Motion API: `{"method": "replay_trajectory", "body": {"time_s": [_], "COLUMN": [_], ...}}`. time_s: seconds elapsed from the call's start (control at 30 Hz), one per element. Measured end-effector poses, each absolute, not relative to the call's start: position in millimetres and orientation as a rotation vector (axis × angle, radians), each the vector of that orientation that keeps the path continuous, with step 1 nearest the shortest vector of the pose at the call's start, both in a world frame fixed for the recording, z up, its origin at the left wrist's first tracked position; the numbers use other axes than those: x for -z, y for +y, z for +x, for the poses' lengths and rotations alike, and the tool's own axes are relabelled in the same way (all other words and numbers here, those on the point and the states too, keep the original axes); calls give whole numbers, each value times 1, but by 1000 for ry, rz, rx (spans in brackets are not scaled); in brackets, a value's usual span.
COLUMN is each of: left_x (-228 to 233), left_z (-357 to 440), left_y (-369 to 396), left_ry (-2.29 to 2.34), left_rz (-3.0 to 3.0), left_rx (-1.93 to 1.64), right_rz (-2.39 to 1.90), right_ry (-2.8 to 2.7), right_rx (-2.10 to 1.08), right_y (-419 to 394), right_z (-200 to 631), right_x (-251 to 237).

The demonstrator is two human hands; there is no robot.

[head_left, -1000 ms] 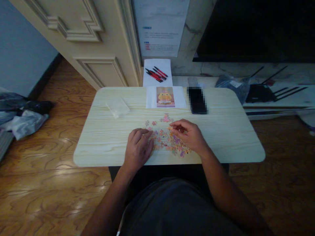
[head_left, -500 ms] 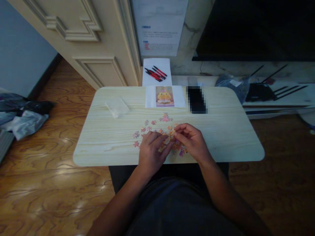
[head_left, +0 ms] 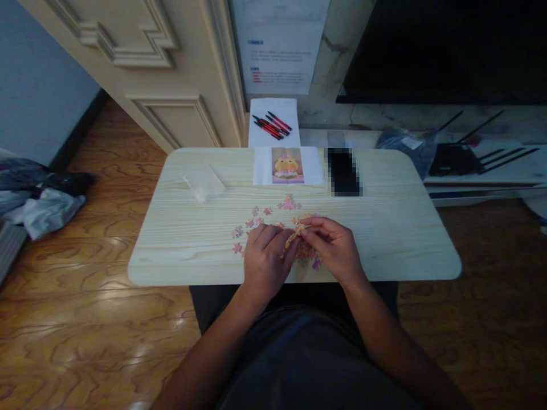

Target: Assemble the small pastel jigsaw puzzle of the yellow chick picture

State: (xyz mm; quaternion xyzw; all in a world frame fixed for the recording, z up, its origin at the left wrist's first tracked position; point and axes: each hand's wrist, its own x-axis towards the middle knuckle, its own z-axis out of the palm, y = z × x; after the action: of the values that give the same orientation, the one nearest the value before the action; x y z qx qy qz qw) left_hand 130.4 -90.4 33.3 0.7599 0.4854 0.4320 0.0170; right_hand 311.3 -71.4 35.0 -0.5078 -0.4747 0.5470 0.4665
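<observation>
Head view: both hands [head_left: 299,250] pinch puzzle pieces [head_left: 294,234] near table's [head_left: 179,250] front edge.

A single head-worn camera looked forward and steeply down from above the seated person's lap, close over the table [head_left: 179,250], whose far edge lay toward 12 o'clock, the wooden floor [head_left: 85,324] spreading toward 9 and 3 o'clock.

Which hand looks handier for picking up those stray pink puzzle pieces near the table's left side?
Left. The left hand lies right beside the stray pieces, while the right hand sits farther off, fingers pinching a joined strip.
</observation>
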Motion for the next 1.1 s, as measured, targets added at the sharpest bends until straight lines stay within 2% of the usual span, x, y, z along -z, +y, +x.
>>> {"method": "replay_trajectory", "body": {"time_s": [0.23,0.37,0.77,1.1], "left_x": [-33,-29,-17,-20], "left_z": [123,119,115,122], "left_y": [-85,-82,-42,-25], "left_ry": [1487,1493,1615,1696], "left_rz": [2360,2349,2324,2311], "left_rx": [-1353,-1319,-878,-614], "right_rz": [-1230,-1250,-1399,-1462], "right_ry": [-1189,-1294,-1872,-1976], "right_rx": [-1371,-1283,-756,-711], "right_y": [-74,-73,-25,-8], "right_z": [311,314,324,320], "right_x": [-31,-24,-34,-20]}}
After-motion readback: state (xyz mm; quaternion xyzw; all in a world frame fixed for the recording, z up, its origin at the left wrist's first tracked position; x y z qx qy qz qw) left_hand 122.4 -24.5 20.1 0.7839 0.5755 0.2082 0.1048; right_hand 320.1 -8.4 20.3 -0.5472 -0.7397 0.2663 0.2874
